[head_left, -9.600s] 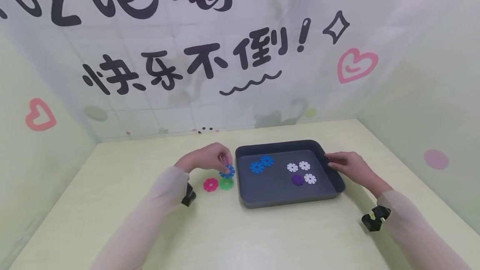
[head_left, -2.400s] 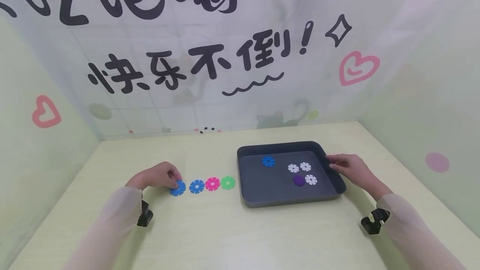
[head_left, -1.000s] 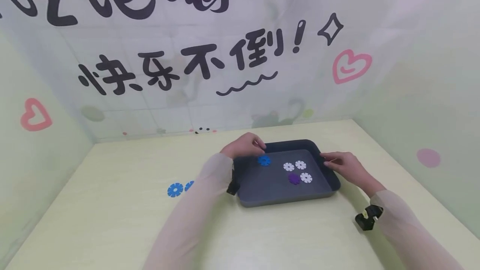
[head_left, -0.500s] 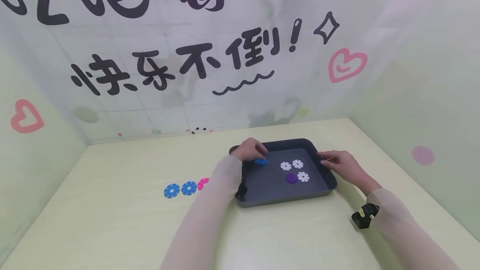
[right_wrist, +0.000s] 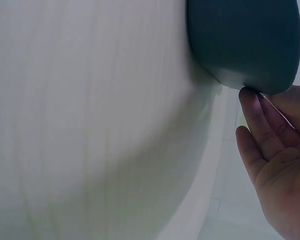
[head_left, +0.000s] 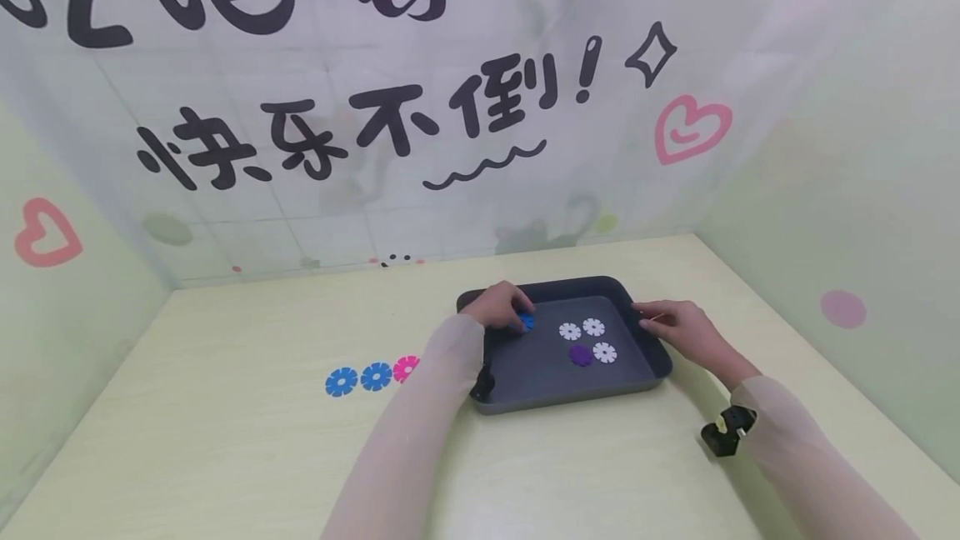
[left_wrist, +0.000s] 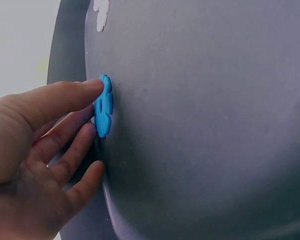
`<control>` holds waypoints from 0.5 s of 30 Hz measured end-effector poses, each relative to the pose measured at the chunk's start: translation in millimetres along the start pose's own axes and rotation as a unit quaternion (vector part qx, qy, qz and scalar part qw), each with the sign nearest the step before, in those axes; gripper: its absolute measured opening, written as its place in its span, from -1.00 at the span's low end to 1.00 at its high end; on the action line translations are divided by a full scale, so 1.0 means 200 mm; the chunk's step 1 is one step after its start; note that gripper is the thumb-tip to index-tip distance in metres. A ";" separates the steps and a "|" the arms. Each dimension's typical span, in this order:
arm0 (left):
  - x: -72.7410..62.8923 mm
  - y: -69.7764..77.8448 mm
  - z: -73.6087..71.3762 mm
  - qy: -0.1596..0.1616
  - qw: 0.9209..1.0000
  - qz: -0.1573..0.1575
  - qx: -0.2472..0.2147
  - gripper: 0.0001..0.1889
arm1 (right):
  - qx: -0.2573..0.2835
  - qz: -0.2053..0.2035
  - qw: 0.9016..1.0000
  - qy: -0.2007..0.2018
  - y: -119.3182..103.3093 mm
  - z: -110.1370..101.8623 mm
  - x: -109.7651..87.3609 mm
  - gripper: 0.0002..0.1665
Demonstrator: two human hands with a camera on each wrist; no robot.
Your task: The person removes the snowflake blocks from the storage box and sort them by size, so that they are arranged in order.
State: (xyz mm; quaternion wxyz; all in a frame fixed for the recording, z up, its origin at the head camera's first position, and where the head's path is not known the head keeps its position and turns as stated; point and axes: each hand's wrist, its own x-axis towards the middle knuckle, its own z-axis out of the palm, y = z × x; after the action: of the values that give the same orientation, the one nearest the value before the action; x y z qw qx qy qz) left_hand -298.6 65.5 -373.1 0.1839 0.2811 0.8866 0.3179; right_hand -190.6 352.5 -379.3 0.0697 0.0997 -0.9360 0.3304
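Thumb and fingers of my left hand (head_left: 498,304) pinch a blue snowflake disc (left_wrist: 108,104) at the back left of the dark grey tray (head_left: 525,373). In the left wrist view the disc is seen edge-on against the tray floor. My right hand (head_left: 693,338) grips the tray's right rim, fingertips against its outer wall in the right wrist view. Farther right on the tray floor lie a purple disc (head_left: 581,355) and three white discs (head_left: 570,331). Left of the tray, two blue discs (head_left: 341,382) and a pink disc (head_left: 406,369) form a row, partly covered by my left sleeve.
The tray rests on a pale wooden table (head_left: 225,440). Behind it rises a white printed wall sheet (head_left: 360,198) with black lettering. Pale side panels (head_left: 840,215) stand left and right. My left forearm crosses the table in front of the row.
Earlier, my left hand set blue discs at the row's left end, one of them out of the tray. It then swung right to the tray and took hold of the remaining blue disc. The right hand stayed.
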 end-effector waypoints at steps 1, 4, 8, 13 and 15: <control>0.00 0.00 0.00 -0.003 1.000 -0.001 0.005 -0.65 | 0.000 0.000 1.000 0.000 0.00 0.00 0.00 -0.62; 0.00 0.01 0.00 -0.010 1.000 -0.003 0.014 -0.63 | 0.000 0.001 1.000 0.001 0.00 0.00 0.00 -0.62; -0.01 0.02 0.00 -0.019 0.999 0.002 0.028 -0.61 | 0.000 0.004 1.000 0.001 0.01 0.00 0.00 -0.61; -0.02 0.04 0.00 -0.029 0.998 0.000 0.047 -0.61 | 0.000 0.002 1.000 0.001 0.00 0.00 0.00 -0.61; -0.02 0.04 0.00 -0.032 0.998 0.000 0.057 -0.62 | 0.001 0.002 1.000 0.002 0.00 0.01 0.00 -0.61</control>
State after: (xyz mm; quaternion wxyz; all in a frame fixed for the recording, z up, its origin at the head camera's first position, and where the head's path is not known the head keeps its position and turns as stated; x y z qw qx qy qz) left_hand -292.3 68.8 -367.0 0.1964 0.3009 0.8969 0.2578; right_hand -190.4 352.3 -380.6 0.0704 0.0974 -0.9358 0.3313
